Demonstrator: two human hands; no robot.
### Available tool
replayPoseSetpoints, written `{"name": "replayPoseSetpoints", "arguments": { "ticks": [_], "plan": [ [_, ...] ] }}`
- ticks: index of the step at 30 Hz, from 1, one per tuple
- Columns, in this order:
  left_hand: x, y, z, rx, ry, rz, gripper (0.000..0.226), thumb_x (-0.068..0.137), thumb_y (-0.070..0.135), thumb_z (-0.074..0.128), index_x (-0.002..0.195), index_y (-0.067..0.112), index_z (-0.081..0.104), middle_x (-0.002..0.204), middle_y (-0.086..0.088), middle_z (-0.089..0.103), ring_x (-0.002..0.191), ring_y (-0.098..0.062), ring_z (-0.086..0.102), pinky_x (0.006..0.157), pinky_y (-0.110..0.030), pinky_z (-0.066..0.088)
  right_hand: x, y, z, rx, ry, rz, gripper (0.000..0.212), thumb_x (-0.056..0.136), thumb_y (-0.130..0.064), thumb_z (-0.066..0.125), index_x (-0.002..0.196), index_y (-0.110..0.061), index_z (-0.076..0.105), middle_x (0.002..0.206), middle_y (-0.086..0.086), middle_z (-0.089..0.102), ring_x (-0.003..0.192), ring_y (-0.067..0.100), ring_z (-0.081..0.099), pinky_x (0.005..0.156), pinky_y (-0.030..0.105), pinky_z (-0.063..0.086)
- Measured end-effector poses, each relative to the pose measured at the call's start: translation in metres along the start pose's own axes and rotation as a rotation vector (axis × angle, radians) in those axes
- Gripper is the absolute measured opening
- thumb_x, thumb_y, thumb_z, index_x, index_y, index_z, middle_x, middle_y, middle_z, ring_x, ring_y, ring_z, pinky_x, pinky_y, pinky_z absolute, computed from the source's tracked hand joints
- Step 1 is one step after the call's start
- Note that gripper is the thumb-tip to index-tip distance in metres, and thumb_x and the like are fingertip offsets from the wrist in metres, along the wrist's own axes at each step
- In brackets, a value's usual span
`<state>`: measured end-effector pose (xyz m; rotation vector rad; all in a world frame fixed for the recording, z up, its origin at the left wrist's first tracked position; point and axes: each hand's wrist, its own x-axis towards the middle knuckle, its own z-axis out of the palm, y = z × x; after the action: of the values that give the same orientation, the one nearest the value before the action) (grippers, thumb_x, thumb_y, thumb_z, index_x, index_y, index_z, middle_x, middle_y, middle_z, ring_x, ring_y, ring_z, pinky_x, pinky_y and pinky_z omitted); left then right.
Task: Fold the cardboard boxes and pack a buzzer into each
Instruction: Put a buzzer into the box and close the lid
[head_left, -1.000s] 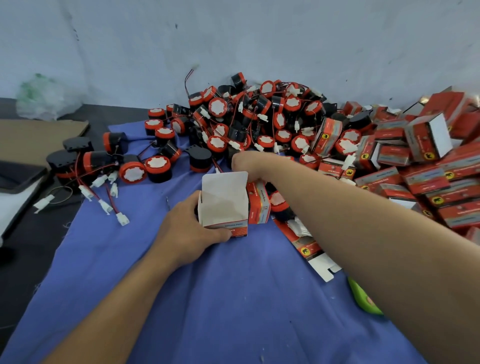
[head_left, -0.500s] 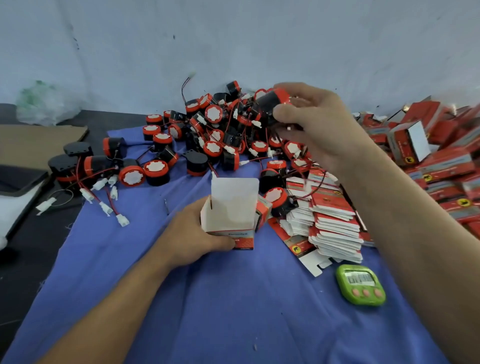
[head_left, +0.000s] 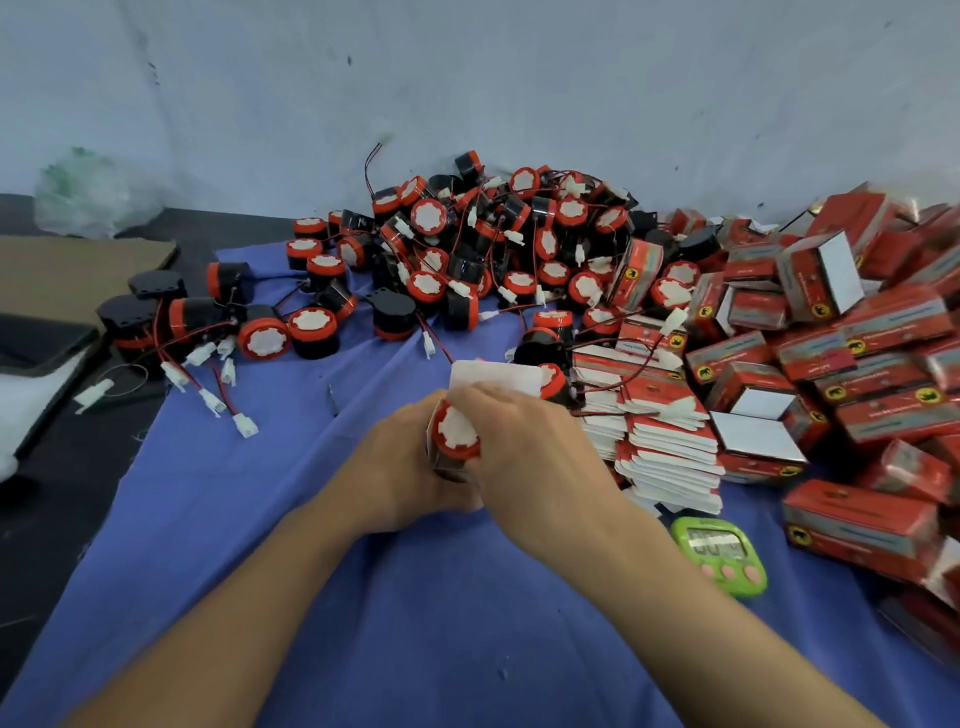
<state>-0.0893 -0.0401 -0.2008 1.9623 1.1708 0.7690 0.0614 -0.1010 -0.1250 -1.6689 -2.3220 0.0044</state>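
My right grip (head_left: 530, 452), back from the pile (head_left: 493, 244), pinches a buzzer (head_left: 456, 434) into the box (head_left: 493, 376) my left grip (head_left: 400, 467) clasps; closing it looks next.

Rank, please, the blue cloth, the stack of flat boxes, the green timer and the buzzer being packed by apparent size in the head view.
1. blue cloth, by far the largest.
2. stack of flat boxes.
3. green timer.
4. buzzer, partly hidden; the timer is nearer the camera, so this last pair is less sure.
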Motion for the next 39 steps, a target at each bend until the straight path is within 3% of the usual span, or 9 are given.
{"name": "replayPoseSetpoints", "arguments": {
  "ticks": [4,8,13,22,27,30,32,35,39],
  "plan": [
    [0.000,-0.002,-0.003,0.027,0.026,0.046,0.067,0.054,0.059,0.079,0.117,0.054,0.056,0.114,0.035,0.065,0.108,0.005,0.064,0.091,-0.031,0.058,0.001,-0.005,0.007,0.044,0.029,0.008,0.032,0.086,-0.005,0.063,0.107,-0.020,0.044,0.108,0.000,0.062,0.088,0.024,0.056,0.069,0.030,0.034],
    [-0.002,-0.001,-0.004,0.032,0.022,0.049,0.063,0.056,0.055,0.078,0.114,0.056,0.055,0.111,0.031,0.066,0.105,0.002,0.065,0.086,-0.030,0.058,-0.008,-0.001,0.022,-0.274,0.115,-0.109,0.015,0.096,-0.020,0.052,0.103,-0.015,0.064,0.093,-0.002,0.069,0.087,0.024,0.065,0.115,0.038,0.027],
    [-0.001,-0.002,-0.004,0.015,-0.001,0.025,0.068,0.059,0.043,0.087,0.122,0.043,0.059,0.110,0.017,0.073,0.099,-0.009,0.070,0.086,-0.045,0.060,-0.019,0.015,0.037,-0.346,0.329,-0.119,0.011,0.089,-0.019,0.064,0.081,-0.017,0.072,0.074,-0.003,0.067,0.083,0.026,0.061,0.104,0.038,0.034],
    [-0.005,0.004,-0.003,-0.124,-0.045,0.002,0.044,0.081,0.040,0.072,0.123,0.047,0.064,0.114,0.015,0.075,0.105,-0.010,0.071,0.093,-0.046,0.058,-0.033,0.027,0.033,-0.006,0.315,-0.129,0.042,0.080,-0.006,0.050,0.109,-0.023,0.076,0.113,-0.007,0.074,0.119,0.022,0.058,0.122,0.024,0.010],
    [-0.003,0.007,-0.002,-0.126,-0.046,-0.092,0.036,0.070,0.049,0.066,0.105,0.048,0.064,0.102,0.018,0.074,0.095,-0.003,0.068,0.080,-0.031,0.052,-0.030,0.042,0.010,0.338,0.735,0.370,0.046,0.093,-0.033,0.061,0.138,-0.034,0.059,0.103,-0.014,0.068,0.105,0.009,0.047,0.095,0.014,0.033],
    [-0.001,0.005,-0.003,-0.163,-0.046,-0.134,0.036,0.064,0.047,0.062,0.100,0.044,0.065,0.099,0.014,0.074,0.093,-0.006,0.067,0.082,-0.037,0.054,-0.013,0.052,-0.005,0.356,0.489,0.494,0.058,0.093,-0.053,0.062,0.146,-0.041,0.041,0.078,-0.024,0.068,0.079,0.005,0.055,0.071,0.032,0.045],
    [-0.001,0.006,-0.003,-0.174,-0.051,-0.140,0.037,0.063,0.047,0.061,0.099,0.042,0.066,0.097,0.014,0.074,0.092,-0.007,0.067,0.081,-0.040,0.054,-0.004,0.056,-0.011,0.432,0.358,0.439,0.026,0.095,-0.049,0.061,0.120,-0.041,0.057,0.075,-0.026,0.066,0.062,0.005,0.057,0.059,0.035,0.045],
    [-0.002,0.007,-0.003,-0.195,-0.046,-0.150,0.042,0.063,0.047,0.060,0.103,0.036,0.067,0.101,0.011,0.075,0.100,-0.016,0.069,0.091,-0.052,0.055,0.003,0.057,-0.019,0.584,0.345,0.437,0.012,0.098,-0.035,0.061,0.087,-0.030,0.064,0.065,-0.003,0.068,0.048,0.006,0.051,0.050,0.029,0.040],
    [-0.002,0.008,-0.004,-0.187,-0.048,-0.146,0.039,0.073,0.046,0.060,0.110,0.037,0.068,0.106,0.013,0.075,0.100,-0.011,0.069,0.094,-0.051,0.055,-0.001,0.050,-0.029,0.697,0.288,0.353,0.011,0.097,-0.020,0.063,0.091,-0.030,0.063,0.067,0.006,0.070,0.044,0.007,0.045,0.041,0.021,0.034]
  ]
}}
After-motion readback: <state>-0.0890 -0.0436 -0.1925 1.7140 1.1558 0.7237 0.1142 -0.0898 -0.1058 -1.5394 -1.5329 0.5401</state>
